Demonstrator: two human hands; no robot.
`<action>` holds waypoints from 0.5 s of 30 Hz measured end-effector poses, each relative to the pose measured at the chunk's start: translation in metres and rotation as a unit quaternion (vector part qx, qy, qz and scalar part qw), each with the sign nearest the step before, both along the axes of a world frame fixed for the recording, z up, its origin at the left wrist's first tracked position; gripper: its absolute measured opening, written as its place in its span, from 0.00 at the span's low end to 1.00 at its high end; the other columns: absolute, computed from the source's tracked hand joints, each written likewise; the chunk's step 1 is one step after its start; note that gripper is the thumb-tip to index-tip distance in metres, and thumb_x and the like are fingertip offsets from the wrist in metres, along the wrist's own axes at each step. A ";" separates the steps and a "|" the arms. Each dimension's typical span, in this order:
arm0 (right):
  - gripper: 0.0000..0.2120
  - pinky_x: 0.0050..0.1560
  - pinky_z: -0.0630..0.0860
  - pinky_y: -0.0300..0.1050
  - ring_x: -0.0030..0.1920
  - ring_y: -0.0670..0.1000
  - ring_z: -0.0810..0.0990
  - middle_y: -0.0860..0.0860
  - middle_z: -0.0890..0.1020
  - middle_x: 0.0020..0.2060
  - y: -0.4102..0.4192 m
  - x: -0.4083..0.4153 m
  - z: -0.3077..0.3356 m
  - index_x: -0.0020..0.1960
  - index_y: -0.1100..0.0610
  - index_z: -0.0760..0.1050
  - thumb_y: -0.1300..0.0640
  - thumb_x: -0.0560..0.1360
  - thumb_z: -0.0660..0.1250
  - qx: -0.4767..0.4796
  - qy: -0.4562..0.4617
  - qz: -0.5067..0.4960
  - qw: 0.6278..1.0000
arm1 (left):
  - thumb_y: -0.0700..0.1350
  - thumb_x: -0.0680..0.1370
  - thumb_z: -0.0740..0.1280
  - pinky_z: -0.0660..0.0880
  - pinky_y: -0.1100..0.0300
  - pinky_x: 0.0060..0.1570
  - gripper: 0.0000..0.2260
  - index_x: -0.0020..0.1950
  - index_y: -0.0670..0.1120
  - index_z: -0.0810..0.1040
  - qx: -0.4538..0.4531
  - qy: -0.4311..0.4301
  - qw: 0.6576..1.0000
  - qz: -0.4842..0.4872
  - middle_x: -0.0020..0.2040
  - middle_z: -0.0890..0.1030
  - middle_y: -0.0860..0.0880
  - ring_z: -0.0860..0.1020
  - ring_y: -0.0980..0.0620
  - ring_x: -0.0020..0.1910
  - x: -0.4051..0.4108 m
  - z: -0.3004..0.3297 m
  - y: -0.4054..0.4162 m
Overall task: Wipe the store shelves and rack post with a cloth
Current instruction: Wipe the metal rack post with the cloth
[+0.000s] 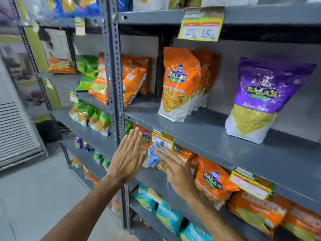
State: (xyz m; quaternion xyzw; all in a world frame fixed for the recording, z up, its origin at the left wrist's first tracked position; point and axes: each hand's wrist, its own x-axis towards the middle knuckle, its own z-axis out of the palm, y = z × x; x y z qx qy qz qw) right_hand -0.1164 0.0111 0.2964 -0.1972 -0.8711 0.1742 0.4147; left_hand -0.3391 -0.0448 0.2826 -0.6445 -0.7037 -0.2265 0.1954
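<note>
The crumpled blue-and-white checked cloth [155, 154] sits against the front edge of the grey metal shelf [217, 136], bunched up over the lower part of the yellow-and-red paper price tag [162, 140] that hangs from that edge. It lies under the fingertips of the right hand [177, 173], which reaches up and leftward from the lower right. The right grip is loose rather than clenched: the fingers are stretched out nearly straight and press the cloth flat against the shelf edge and tag, with most of the fabric spilling out to the left of and below the fingertips. The bunch is taller than it is wide, its long axis running roughly up and down from the tag to the orange snack bags [215, 183] on the shelf below.

The left hand [129, 157] is just left of the cloth, released and empty, palm flat and fingers together pointing up, its edge close to the fabric; whether it touches cannot be told. It is raised just to the right of the grey perforated steel rack post [112, 70], which runs upright left of the cloth.

Above the cloth, on top of the shelf, stand an orange-and-white snack pouch [178, 84] and, further right, a purple-and-white snack pouch [260, 98].
</note>
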 end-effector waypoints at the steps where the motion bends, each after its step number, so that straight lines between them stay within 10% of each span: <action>1: 0.20 0.73 0.71 0.48 0.75 0.45 0.70 0.45 0.72 0.75 0.007 -0.020 0.006 0.73 0.46 0.73 0.59 0.84 0.63 0.003 0.011 -0.002 1.000 | 0.56 0.87 0.49 0.52 0.45 0.83 0.31 0.85 0.41 0.47 0.011 -0.002 1.000 -0.005 0.86 0.47 0.44 0.45 0.48 0.85 -0.019 0.009 0.009; 10: 0.22 0.69 0.69 0.32 0.72 0.38 0.71 0.49 0.76 0.72 0.071 -0.177 0.093 0.72 0.55 0.76 0.70 0.81 0.63 -0.035 0.127 -0.072 0.989 | 0.51 0.87 0.54 0.49 0.43 0.84 0.31 0.84 0.40 0.45 0.161 -0.012 0.984 -0.081 0.86 0.45 0.41 0.44 0.45 0.85 -0.167 0.130 0.102; 15: 0.18 0.69 0.70 0.36 0.71 0.44 0.75 0.47 0.78 0.70 0.134 -0.233 0.143 0.73 0.51 0.75 0.60 0.84 0.64 -0.021 0.151 -0.174 0.973 | 0.50 0.87 0.57 0.49 0.41 0.83 0.32 0.84 0.37 0.46 0.253 -0.011 0.960 -0.119 0.85 0.47 0.37 0.45 0.39 0.85 -0.207 0.173 0.170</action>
